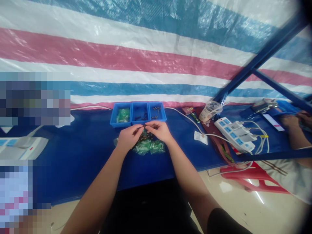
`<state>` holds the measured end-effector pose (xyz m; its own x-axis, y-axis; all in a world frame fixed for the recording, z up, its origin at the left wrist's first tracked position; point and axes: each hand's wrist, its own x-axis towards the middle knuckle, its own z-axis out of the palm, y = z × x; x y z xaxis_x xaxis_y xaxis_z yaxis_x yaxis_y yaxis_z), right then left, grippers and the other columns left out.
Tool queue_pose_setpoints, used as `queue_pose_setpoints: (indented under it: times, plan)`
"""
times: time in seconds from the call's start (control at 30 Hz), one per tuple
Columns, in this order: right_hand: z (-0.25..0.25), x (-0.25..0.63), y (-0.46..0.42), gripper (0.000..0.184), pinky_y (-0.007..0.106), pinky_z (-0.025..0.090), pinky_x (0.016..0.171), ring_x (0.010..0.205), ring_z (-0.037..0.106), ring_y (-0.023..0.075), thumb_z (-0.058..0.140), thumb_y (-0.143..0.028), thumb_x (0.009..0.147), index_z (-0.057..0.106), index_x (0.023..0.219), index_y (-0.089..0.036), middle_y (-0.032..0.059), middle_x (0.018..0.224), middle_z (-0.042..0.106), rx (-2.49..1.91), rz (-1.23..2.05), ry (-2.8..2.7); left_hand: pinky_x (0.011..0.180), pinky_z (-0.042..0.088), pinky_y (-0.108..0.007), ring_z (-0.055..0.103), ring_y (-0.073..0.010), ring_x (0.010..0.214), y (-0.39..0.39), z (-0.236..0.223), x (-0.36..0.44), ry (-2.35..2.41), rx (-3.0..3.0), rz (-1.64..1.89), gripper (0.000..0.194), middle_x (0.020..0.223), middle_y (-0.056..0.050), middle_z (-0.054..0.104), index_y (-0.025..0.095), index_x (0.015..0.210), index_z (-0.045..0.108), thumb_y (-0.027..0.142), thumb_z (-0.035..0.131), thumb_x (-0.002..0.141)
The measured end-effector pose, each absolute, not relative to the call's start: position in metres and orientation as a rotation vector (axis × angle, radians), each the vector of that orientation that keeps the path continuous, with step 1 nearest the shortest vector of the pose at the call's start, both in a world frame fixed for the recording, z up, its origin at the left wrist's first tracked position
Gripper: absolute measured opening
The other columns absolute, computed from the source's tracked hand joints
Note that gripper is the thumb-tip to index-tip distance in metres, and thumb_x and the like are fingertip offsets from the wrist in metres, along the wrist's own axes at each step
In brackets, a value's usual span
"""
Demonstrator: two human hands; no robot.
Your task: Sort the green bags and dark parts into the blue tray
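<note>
My left hand [129, 136] and my right hand [159, 130] meet fingertip to fingertip over the table. Both are pinched closed around a small dark part, too small to name. Below them lies a heap of green-and-clear plastic packets [146, 147], with small brass-coloured bits showing among them. Just beyond my hands stand three joined blue bins. Green packets sit in the left bin [113, 121], dark pieces in the middle bin [133, 117], and small metal pieces in the right bin [162, 116].
On the right are a plastic cup [208, 112], a white packet [201, 137], a brown bag [216, 143] and a power strip [234, 135] with cables. Another person's hands [294, 125] show at far right. Another power strip [36, 146] lies left. Striped sheeting hangs behind.
</note>
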<state>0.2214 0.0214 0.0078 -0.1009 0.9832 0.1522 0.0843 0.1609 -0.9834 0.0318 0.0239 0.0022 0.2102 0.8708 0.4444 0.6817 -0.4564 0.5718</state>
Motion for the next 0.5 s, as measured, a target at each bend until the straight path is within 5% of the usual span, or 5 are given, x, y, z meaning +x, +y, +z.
queue_pose_setpoints:
  times: [0.23,0.5]
  plan:
    - [0.007,0.240,0.025,0.019,0.024,0.046,0.060,0.061,0.062,0.0133,0.062,-0.034,0.083,0.075,0.081,-0.020,0.0008,0.069,0.071,-1.521,0.760,-1.728,0.063,0.044,-0.026,0.068,-0.0179,0.069,0.035,0.001,0.031,1.837,2.195,1.139,0.035,0.076,-0.004,0.073,0.022,0.103,0.073,0.046,0.051,0.093]
    - [0.003,0.251,0.026,0.017,0.026,0.049,0.068,0.071,0.067,0.0173,0.062,-0.024,0.079,0.077,0.089,-0.022,0.0027,0.076,0.074,-1.700,0.714,-1.780,0.059,0.039,-0.027,0.066,-0.0184,0.068,0.039,-0.004,0.028,1.870,2.209,1.068,0.033,0.074,-0.004,0.072,0.022,0.101,0.072,0.044,0.049,0.093]
